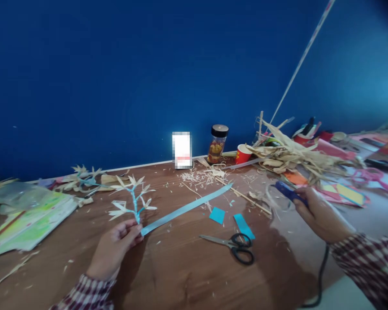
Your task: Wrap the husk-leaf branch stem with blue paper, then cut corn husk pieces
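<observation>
My left hand is closed, pinching a small branch with a stem wrapped in light blue and pale, pointed husk leaves. From the same fingertips a long light blue paper strip runs up to the right over the brown table. On the right, my right hand grips a dark blue glue gun, whose black cord hangs below the wrist. Black-handled scissors lie between the hands, slightly open. Beside them are two blue paper pieces, one squarish and one longer.
A black-lidded jar, a red paper cup and a bright, blurred-out upright screen stand near the blue wall. Dried corn husks are heaped at right. A painted sheet lies left. Scraps litter the table.
</observation>
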`<state>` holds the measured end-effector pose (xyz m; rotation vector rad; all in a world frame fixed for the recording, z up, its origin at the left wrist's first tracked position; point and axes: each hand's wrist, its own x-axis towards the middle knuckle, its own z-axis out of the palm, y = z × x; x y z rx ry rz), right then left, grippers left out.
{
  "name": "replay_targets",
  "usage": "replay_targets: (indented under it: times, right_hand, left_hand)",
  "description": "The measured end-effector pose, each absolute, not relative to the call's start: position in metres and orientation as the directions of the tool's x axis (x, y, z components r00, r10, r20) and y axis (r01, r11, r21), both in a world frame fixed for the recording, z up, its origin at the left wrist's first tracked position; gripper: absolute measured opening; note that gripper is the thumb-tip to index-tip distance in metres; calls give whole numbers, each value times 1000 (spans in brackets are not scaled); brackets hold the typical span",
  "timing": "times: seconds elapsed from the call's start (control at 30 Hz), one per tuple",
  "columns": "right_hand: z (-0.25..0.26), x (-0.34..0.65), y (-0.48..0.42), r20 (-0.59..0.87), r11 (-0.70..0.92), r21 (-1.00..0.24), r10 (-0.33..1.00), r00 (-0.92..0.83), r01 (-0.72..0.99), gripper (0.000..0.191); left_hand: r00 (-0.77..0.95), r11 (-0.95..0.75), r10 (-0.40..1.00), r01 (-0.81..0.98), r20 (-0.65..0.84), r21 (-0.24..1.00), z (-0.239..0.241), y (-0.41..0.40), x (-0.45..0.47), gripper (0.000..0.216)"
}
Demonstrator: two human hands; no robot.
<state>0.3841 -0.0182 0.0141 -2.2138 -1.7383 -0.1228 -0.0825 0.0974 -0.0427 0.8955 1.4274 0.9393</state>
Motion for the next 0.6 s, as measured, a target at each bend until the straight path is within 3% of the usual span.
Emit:
replay_targets:
  times: [0.17, 0.5, 0.6]
  right_hand:
    - [27, 381, -20, 291, -253, -317, 891, 348, 914, 37]
    - [48, 371, -17, 266, -458, -122, 840, 473, 881, 27]
    - [55, 377, -18, 248, -487, -223, 810, 532, 845, 25]
  left_hand:
    - [-60, 388, 919, -33, -389, 921, -45, 97, -84, 39]
    - [-77, 381, 922, 0, -380, 924, -45, 98, -83, 36]
    - [-60, 382, 923, 11, -380, 924, -46, 98, -84, 36]
